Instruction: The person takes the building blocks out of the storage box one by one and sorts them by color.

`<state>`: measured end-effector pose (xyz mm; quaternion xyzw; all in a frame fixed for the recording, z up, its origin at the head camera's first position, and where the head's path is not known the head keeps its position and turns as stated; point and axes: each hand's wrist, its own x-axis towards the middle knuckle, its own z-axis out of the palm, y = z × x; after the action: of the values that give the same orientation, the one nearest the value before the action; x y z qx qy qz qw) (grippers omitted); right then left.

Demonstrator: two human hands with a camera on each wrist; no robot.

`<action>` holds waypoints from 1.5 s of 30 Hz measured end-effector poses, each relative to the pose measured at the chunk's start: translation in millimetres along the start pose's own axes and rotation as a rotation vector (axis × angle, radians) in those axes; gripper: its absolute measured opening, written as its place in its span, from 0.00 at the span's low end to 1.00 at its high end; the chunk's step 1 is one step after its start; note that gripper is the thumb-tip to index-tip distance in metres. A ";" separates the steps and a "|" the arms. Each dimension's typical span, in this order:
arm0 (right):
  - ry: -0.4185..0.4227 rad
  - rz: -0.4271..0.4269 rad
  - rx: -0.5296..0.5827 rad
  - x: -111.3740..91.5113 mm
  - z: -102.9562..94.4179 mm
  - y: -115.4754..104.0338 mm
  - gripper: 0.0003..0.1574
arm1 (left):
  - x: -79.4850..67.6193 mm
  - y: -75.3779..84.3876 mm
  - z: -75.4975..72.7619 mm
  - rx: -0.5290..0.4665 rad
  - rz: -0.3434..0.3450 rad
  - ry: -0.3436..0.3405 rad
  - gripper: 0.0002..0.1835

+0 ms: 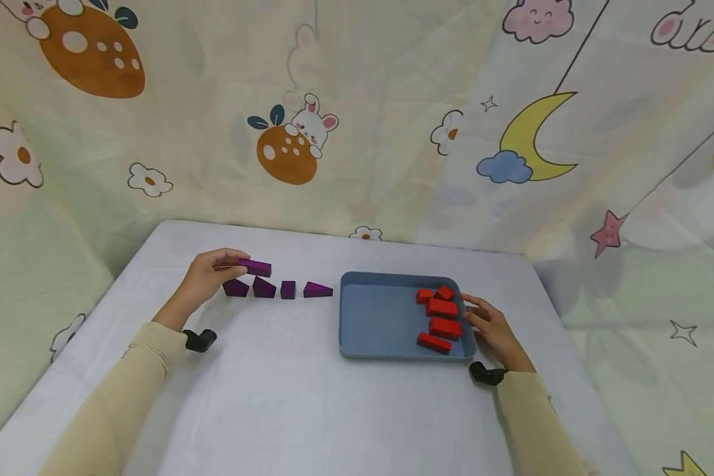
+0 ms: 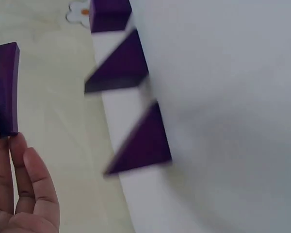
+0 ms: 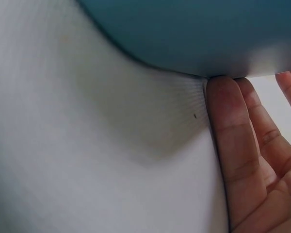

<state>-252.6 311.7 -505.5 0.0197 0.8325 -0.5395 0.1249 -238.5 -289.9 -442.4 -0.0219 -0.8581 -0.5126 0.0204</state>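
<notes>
My left hand [image 1: 207, 272] pinches a purple rectangular block [image 1: 256, 268] between thumb and fingers, above a row of purple pieces. In the left wrist view the same block [image 2: 5, 87] is at the left edge, fingers [image 2: 42, 187] beside its lower end. The row holds two purple wedges [image 1: 235, 288] [image 1: 264, 288], a small purple block [image 1: 288, 290] and a long purple triangle [image 1: 318, 290]. My right hand [image 1: 492, 329] rests with fairly straight fingers against the right side of a blue-grey tray [image 1: 371, 317]. In the right wrist view, fingertips touch the tray's outer wall [image 3: 194, 39].
Several red blocks [image 1: 444, 328] lie in the tray's right part. A white cloth covers the table [image 1: 309, 416]. Patterned curtains [image 1: 387, 132] hang behind and at both sides. Dark wrist-worn devices [image 1: 200, 340] show at both sleeves.
</notes>
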 end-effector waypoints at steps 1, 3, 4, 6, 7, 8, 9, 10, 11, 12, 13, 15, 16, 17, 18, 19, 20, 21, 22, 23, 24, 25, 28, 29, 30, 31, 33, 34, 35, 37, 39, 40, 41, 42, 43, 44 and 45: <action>-0.001 0.000 -0.003 -0.5 -1.0 0.6 0.36 | -1.8 -4.9 -5.5 0.003 0.007 0.018 0.20; -0.002 -0.003 -0.006 -1.2 -2.4 1.2 0.36 | -5.1 -14.6 -16.9 0.004 0.016 0.059 0.20; -0.001 -0.002 -0.006 -1.5 -2.8 1.3 0.36 | -6.4 -19.4 -22.5 -0.001 0.024 0.077 0.20; -0.002 -0.005 -0.011 -2.0 -4.6 2.2 0.36 | -8.5 -28.8 -33.3 -0.007 0.030 0.106 0.20; -0.002 -0.002 -0.011 -2.3 -4.8 2.3 0.36 | -9.4 -33.1 -38.1 -0.009 0.029 0.118 0.20; -0.001 0.000 -0.013 -2.6 -5.3 2.7 0.36 | -10.3 -37.3 -42.5 -0.006 0.024 0.129 0.20; -0.001 0.002 -0.014 -3.0 -5.7 2.9 0.36 | -11.1 -41.4 -46.5 -0.002 0.019 0.137 0.19; -0.001 0.005 -0.014 -3.4 -6.1 3.1 0.36 | -11.8 -45.4 -49.8 0.009 0.013 0.144 0.19; -0.001 0.007 -0.013 -3.6 -6.5 3.4 0.36 | -12.4 -49.3 -52.7 0.029 0.003 0.150 0.19; 0.000 0.010 -0.008 -4.0 -6.6 3.5 0.36 | -12.7 -53.2 -54.9 0.052 -0.006 0.153 0.19; 0.001 0.011 -0.008 -4.3 -7.1 3.7 0.36 | -12.8 -56.9 -56.6 0.076 -0.020 0.153 0.19; 0.000 0.011 -0.010 -4.7 -7.6 4.0 0.36 | -12.4 -64.1 -58.6 0.136 -0.032 0.143 0.18; 0.002 0.011 -0.011 -4.8 -7.8 4.3 0.36 | -12.1 -67.5 -59.1 0.167 -0.040 0.133 0.18; 0.003 0.011 -0.013 -5.0 -8.1 4.5 0.36 | -11.5 -70.6 -59.2 0.193 -0.044 0.121 0.18; 0.003 0.010 -0.015 -5.1 -8.2 4.8 0.36 | -11.0 -73.1 -59.1 0.210 -0.047 0.106 0.17; 0.003 0.011 -0.017 -5.3 -7.9 4.9 0.37 | -10.7 -75.2 -58.9 0.229 -0.050 0.090 0.17; 0.004 0.011 -0.020 -5.4 -7.7 5.0 0.37 | -10.4 -77.1 -58.9 0.243 -0.051 0.073 0.16; 0.006 0.014 -0.020 -5.6 -7.2 5.2 0.37 | -10.1 -78.7 -58.6 0.256 -0.056 0.056 0.16; 0.006 0.014 -0.023 -5.7 -7.3 5.6 0.37 | -10.0 -79.6 -58.3 0.266 -0.062 0.041 0.15; 0.007 0.014 -0.026 -5.9 -7.4 5.9 0.37 | -9.8 -80.2 -58.0 0.275 -0.066 0.024 0.15; 0.008 0.015 -0.026 -6.0 -7.4 6.4 0.37 | -9.7 -80.8 -57.6 0.286 -0.073 0.010 0.14; 0.010 0.016 -0.028 -6.2 -7.4 7.0 0.37 | -9.4 -81.5 -57.4 0.296 -0.078 -0.001 0.14; 0.011 0.004 -0.020 -6.9 -7.3 8.1 0.37 | -8.6 -82.5 -55.9 0.306 -0.090 -0.019 0.14; 0.014 0.001 -0.014 -7.1 -7.0 8.2 0.37 | -8.7 -82.6 -55.6 0.307 -0.094 -0.023 0.14; 0.016 -0.001 -0.008 -7.0 -6.6 8.3 0.37 | -9.0 -82.4 -55.2 0.306 -0.096 -0.026 0.15; 0.017 -0.006 -0.002 -7.1 -6.2 8.0 0.36 | -9.4 -81.7 -55.3 0.305 -0.098 -0.029 0.16; 0.015 -0.018 0.005 -6.6 -5.6 6.9 0.36 | -10.9 -78.6 -56.5 0.299 -0.105 -0.038 0.20; 0.017 -0.018 0.007 -6.0 -5.2 6.1 0.36 | -11.8 -76.5 -57.8 0.298 -0.107 -0.038 0.23; 0.017 -0.020 0.005 -5.2 -4.6 5.3 0.36 | -12.8 -73.5 -59.3 0.297 -0.110 -0.037 0.25; 0.009 -0.032 0.004 -3.0 -2.7 3.0 0.36 | -14.7 -66.6 -62.4 0.303 -0.109 -0.027 0.30; 0.005 -0.038 0.008 0.0 -0.1 1.2 0.36 | -17.6 -57.7 -63.7 0.319 -0.097 0.004 0.33; 0.006 -0.041 0.010 0.7 -0.1 0.9 0.36 | -17.6 -52.0 -62.2 0.327 -0.085 0.024 0.34; 0.005 -0.044 0.007 1.3 -0.3 1.0 0.36 | -18.2 -45.6 -59.7 0.330 -0.074 0.042 0.34; 0.005 -0.044 0.011 1.9 -0.3 1.1 0.36 | -18.8 -38.9 -56.2 0.330 -0.060 0.059 0.35; 0.005 -0.044 0.014 2.4 -0.5 1.5 0.36 | -19.7 -31.6 -51.9 0.325 -0.041 0.075 0.35; 0.006 -0.039 0.020 2.7 -0.7 2.1 0.36 | -20.6 -23.3 -46.3 0.311 -0.029 0.085 0.35; 0.007 -0.041 0.022 2.8 -1.2 2.6 0.36 | -21.1 -15.2 -40.1 0.293 -0.018 0.088 0.36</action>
<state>-255.1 313.6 -508.1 0.0059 0.8273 -0.5508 0.1106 -217.8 -332.8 -438.0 0.0115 -0.9221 -0.3828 0.0562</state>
